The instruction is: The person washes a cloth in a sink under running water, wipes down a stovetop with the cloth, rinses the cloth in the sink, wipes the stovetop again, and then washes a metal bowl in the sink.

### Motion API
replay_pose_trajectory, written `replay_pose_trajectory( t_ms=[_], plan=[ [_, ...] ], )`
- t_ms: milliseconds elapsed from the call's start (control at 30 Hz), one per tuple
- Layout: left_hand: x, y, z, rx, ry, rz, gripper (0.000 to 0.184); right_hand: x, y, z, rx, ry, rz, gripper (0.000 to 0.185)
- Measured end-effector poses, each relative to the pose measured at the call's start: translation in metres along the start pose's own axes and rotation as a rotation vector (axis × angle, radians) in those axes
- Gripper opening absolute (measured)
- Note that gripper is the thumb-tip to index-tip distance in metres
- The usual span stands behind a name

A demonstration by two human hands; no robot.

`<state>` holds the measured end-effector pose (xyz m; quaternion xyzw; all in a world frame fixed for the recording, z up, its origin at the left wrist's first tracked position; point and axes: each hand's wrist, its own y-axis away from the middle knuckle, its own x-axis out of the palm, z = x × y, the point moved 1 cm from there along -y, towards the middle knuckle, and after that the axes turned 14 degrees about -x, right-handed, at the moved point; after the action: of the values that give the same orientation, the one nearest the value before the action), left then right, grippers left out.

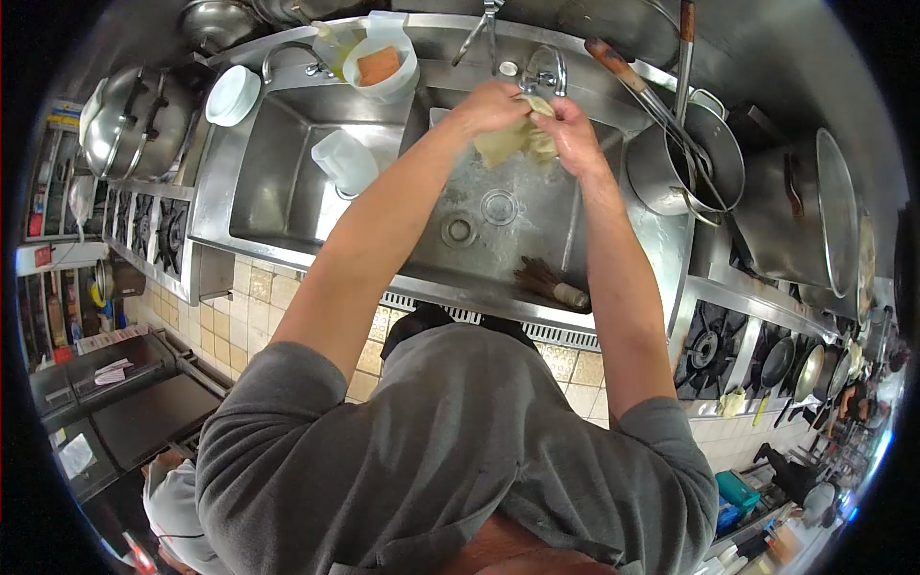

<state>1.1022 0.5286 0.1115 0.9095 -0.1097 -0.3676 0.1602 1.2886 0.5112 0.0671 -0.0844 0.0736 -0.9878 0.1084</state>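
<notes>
A pale yellowish cloth (503,146) hangs bunched between both hands over the back of the right sink basin (517,230), close to a chrome faucet (548,72). My left hand (494,107) grips its upper left part with the fingers closed. On the other side, my right hand (572,134) pinches the cloth's upper right edge. Whether water is running cannot be made out. Behind my left forearm, a translucent container is partly hidden. A brown bristle brush (551,282) lies in the basin's front right corner.
A translucent pitcher (345,163) lies in the left basin (273,182). Behind it stands a container (407,72) with an orange sponge (378,66). White bowls (233,96) sit at the left rim. Right are a pot (661,172) with long-handled tools and stoves. Another person (172,503) is at lower left.
</notes>
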Motion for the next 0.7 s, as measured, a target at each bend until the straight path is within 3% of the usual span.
replay_pose_trajectory(
  t_ms=[67,200,267,333,400,467,500,567,633,700],
  plan=[
    [0.01,-0.007,-0.014,0.028,0.046,0.016,0.03,0.002,0.003,0.004,0.031,-0.09,-0.038,0.02],
    [0.036,-0.012,-0.011,-0.002,0.95,0.235,0.031,-0.008,0.007,0.006,0.043,-0.109,-0.08,0.017],
    [0.043,-0.002,0.001,0.012,1.308,0.279,0.03,-0.014,0.007,-0.001,-0.029,0.21,-0.107,0.014],
    [0.073,-0.009,0.05,-0.252,1.417,0.383,0.027,-0.017,0.006,-0.017,-0.054,0.491,-0.147,0.017],
    [0.121,-0.001,0.082,-0.434,1.374,0.551,0.034,-0.015,0.008,-0.041,-0.026,0.736,-0.198,0.032],
    [0.145,0.029,0.071,-0.686,1.377,0.674,0.038,0.0,0.021,-0.053,-0.143,0.844,-0.209,0.045],
    [0.155,0.042,0.062,-0.814,1.369,0.734,0.04,0.011,0.033,-0.04,-0.084,0.81,-0.236,0.048],
    [0.15,0.068,0.019,-0.583,1.628,0.647,0.036,0.034,0.062,-0.037,0.015,0.761,-0.247,0.052],
    [0.153,0.055,0.032,-0.444,1.682,0.705,0.034,0.045,0.083,-0.057,0.055,0.751,-0.205,0.05],
    [0.158,0.034,0.065,-0.404,1.616,0.792,0.032,0.045,0.099,-0.078,-0.1,0.791,-0.023,0.04]
  ],
)
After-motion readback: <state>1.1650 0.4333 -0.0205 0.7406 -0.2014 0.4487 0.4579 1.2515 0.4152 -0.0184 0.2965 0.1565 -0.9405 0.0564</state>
